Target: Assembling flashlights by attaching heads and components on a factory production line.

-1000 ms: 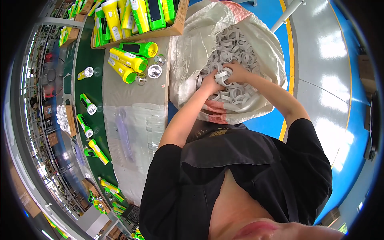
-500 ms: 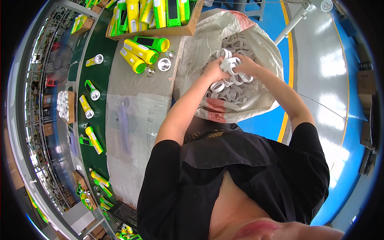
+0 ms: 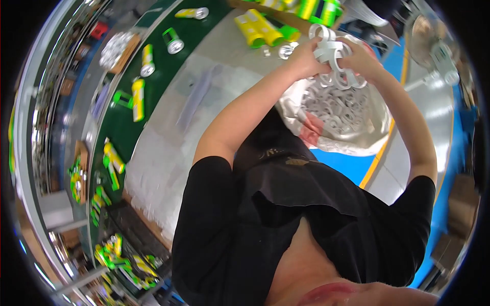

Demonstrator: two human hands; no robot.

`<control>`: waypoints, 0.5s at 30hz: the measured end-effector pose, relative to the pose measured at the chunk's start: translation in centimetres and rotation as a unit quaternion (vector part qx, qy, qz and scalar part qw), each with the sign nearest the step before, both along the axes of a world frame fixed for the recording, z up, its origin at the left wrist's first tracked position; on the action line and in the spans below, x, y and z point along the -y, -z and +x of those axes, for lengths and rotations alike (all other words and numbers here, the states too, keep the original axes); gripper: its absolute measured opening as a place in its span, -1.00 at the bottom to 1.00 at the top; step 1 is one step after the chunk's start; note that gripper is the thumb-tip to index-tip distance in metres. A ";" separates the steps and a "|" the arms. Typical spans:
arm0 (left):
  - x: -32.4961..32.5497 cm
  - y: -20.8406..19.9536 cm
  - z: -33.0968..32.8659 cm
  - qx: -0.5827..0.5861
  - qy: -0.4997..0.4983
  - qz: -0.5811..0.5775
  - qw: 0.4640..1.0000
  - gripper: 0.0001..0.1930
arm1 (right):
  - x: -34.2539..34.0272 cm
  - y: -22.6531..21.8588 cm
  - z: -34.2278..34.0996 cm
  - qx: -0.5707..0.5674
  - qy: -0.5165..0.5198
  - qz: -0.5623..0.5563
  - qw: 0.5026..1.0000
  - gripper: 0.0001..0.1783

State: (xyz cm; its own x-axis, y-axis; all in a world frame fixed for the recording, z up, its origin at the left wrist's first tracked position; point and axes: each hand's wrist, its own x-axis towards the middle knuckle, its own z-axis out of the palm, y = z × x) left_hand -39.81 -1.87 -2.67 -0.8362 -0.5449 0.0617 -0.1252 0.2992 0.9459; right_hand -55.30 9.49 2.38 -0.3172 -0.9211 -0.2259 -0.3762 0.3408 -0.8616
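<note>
Between my two hands is a loose bunch of white plastic rings (image 3: pixel 332 53). My left hand (image 3: pixel 304 61) grips the bunch from the left, fingers curled against the rings. From the right, my right hand (image 3: pixel 361 61) closes on the same bunch. The rings are above the far part of an open white woven sack (image 3: pixel 380 135) with red patches. Many more white rings (image 3: pixel 337 109) lie heaped inside it. Some of my fingertips are hidden behind the rings.
Left of the sack is a grey worktable (image 3: pixel 168 148) with yellow-green flashlights (image 3: pixel 261 30) and a loose reflector head (image 3: pixel 287 50) at its far end. Beyond runs a green conveyor belt (image 3: pixel 162 76) carrying more flashlights. A fan (image 3: pixel 427 38) stands far right.
Both hands have lifted the bunch of rings up out of the sack. The whole view has turned, so the table and belt now slant and the sack appears farther right.
</note>
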 end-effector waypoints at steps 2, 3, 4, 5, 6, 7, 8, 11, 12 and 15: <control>1.7 -1.8 5.8 -0.043 -0.062 -0.001 0.997 -0.15 | 3.9 0.1 3.2 0.054 -0.056 -0.051 0.996 -0.11; 2.6 -3.3 10.0 -0.015 -0.081 -0.014 0.997 -0.02 | 6.0 -1.3 6.8 0.043 -0.098 -0.021 0.994 -0.11; 3.7 -3.5 15.0 -0.014 -0.132 -0.033 0.991 -0.03 | 8.0 -2.9 11.8 0.030 -0.144 0.006 0.989 -0.11; 4.2 -3.7 19.4 -0.017 -0.167 -0.050 0.985 -0.05 | 9.3 -3.4 16.0 -0.007 -0.186 -0.043 0.982 -0.08; 4.0 -4.2 23.9 0.000 -0.224 -0.050 0.973 -0.06 | 11.6 -2.0 19.7 0.028 -0.244 -0.094 0.965 -0.07; 3.4 -4.6 28.4 0.015 -0.277 -0.048 0.959 -0.08 | 13.8 -0.8 23.6 0.019 -0.280 -0.119 0.952 -0.08; 2.5 -4.1 33.5 0.001 -0.321 -0.041 0.946 -0.13 | 14.2 -1.7 28.9 0.021 -0.327 -0.090 0.941 -0.12; -0.4 -2.2 44.5 0.048 -0.434 -0.041 0.899 -0.22 | 15.1 1.0 40.8 -0.025 -0.398 -0.130 0.908 -0.12; -1.5 -0.7 47.7 0.061 -0.464 -0.041 0.883 -0.22 | 15.1 1.6 44.2 -0.062 -0.449 -0.131 0.882 -0.11; -4.6 3.0 52.8 0.057 -0.524 -0.062 0.848 -0.24 | 15.4 6.7 50.6 -0.062 -0.511 -0.126 0.848 -0.08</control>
State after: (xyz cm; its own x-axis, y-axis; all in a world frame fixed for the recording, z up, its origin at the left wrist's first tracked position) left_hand 12.99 2.69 -5.68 0.0981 -0.9873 0.1251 -0.4724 0.0644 0.8790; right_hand -4.70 -5.90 -4.30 0.6696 -0.7427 -0.0042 -0.4569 -0.4074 -0.7907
